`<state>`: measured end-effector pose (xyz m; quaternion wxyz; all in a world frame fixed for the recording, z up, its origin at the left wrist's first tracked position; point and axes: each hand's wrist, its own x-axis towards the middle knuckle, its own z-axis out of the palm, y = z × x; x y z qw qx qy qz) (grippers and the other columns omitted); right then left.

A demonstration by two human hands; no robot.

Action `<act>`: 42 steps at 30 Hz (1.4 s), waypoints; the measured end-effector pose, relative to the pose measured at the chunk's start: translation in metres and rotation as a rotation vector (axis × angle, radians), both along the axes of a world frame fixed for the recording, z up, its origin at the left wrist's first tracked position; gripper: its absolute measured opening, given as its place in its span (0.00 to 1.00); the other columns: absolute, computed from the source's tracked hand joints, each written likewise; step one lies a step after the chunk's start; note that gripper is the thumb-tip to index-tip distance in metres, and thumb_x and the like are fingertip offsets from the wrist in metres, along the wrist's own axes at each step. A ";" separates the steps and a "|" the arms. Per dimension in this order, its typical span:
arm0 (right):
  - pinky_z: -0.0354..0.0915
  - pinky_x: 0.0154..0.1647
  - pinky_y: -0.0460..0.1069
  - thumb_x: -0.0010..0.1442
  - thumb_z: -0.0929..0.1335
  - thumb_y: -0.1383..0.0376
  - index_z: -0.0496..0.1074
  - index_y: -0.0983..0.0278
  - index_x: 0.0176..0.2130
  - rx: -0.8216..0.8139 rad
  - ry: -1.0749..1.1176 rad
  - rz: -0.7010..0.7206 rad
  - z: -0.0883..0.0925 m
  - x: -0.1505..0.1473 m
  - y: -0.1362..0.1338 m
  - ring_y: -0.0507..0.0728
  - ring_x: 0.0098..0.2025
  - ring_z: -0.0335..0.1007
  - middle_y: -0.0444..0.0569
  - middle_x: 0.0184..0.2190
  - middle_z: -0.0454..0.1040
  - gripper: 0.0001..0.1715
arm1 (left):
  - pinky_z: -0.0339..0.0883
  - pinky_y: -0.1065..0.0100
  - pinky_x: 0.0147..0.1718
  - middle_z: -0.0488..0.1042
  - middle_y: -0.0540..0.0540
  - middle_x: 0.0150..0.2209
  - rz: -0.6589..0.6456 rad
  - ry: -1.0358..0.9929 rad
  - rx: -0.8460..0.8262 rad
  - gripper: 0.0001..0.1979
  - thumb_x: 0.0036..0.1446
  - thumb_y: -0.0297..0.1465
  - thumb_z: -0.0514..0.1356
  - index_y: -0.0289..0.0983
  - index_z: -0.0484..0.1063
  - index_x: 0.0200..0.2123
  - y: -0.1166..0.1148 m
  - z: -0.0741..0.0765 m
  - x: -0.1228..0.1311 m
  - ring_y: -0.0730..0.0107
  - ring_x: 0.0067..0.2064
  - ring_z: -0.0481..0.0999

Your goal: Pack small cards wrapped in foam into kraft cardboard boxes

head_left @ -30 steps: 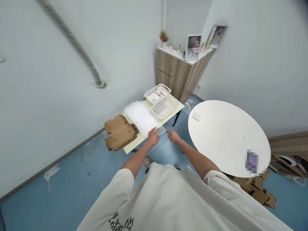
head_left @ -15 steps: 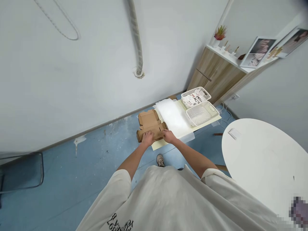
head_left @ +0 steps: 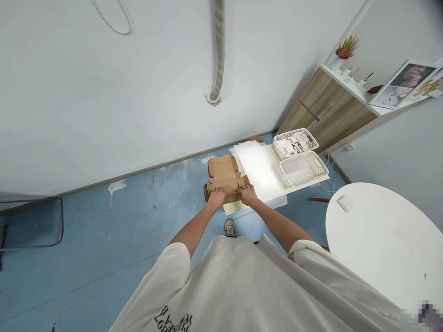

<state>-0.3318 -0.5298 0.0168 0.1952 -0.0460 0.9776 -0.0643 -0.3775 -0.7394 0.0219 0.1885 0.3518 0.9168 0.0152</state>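
Observation:
A stack of flat brown cardboard box blanks (head_left: 224, 175) lies at the left end of a small pale yellow table (head_left: 242, 206). My left hand (head_left: 217, 198) grips the near left edge of the stack, fingers curled over it. My right hand (head_left: 248, 194) grips the near right edge of the same stack. To the right of the stack lies a pile of white foam sheets (head_left: 258, 168).
Two white plastic baskets (head_left: 299, 157) stand at the table's far right end. A round white table (head_left: 384, 244) is at my right. A wooden cabinet (head_left: 332, 115) with a plant and pictures stands in the corner. Blue floor and white wall lie to the left.
My view has swung left. Both hands moved from the foam sheets' near edge over to the cardboard stack and closed on its near edge.

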 end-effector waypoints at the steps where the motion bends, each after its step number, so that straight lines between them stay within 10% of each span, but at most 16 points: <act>1: 0.42 0.63 0.61 0.64 0.62 0.66 0.74 0.61 0.55 0.009 0.028 0.008 0.001 0.000 0.000 0.66 0.59 0.59 0.59 0.54 0.72 0.23 | 0.64 0.57 0.50 0.72 0.34 0.51 -0.001 0.021 0.008 0.14 0.60 0.23 0.55 0.33 0.73 0.48 0.000 0.004 0.002 0.53 0.52 0.74; 14: 0.55 0.51 0.53 0.66 0.60 0.70 0.74 0.61 0.53 -0.030 0.323 0.067 0.062 -0.008 0.025 0.61 0.49 0.69 0.54 0.47 0.78 0.21 | 0.64 0.58 0.52 0.75 0.35 0.52 -0.073 0.322 0.171 0.21 0.60 0.18 0.52 0.34 0.69 0.55 0.007 0.069 0.003 0.56 0.51 0.76; 22: 0.59 0.51 0.53 0.72 0.56 0.66 0.69 0.63 0.60 -0.080 0.715 -0.070 0.119 -0.005 0.066 0.62 0.54 0.66 0.53 0.55 0.75 0.24 | 0.58 0.53 0.61 0.69 0.38 0.62 -0.088 0.566 0.392 0.28 0.61 0.18 0.48 0.38 0.64 0.63 0.055 0.140 0.001 0.57 0.61 0.70; 32: 0.61 0.53 0.55 0.73 0.55 0.64 0.67 0.64 0.63 -0.020 0.941 -0.338 0.171 0.091 0.197 0.63 0.57 0.64 0.56 0.59 0.72 0.26 | 0.57 0.52 0.61 0.68 0.38 0.63 -0.306 0.634 0.616 0.29 0.63 0.19 0.46 0.39 0.63 0.65 0.202 0.199 0.052 0.57 0.65 0.66; 42: 0.59 0.57 0.60 0.70 0.56 0.65 0.62 0.65 0.67 0.142 0.836 -0.694 0.160 0.309 0.349 0.67 0.60 0.61 0.58 0.63 0.67 0.29 | 0.56 0.49 0.62 0.64 0.38 0.66 -0.622 0.387 0.658 0.29 0.63 0.21 0.48 0.39 0.60 0.67 0.401 0.189 0.203 0.55 0.66 0.63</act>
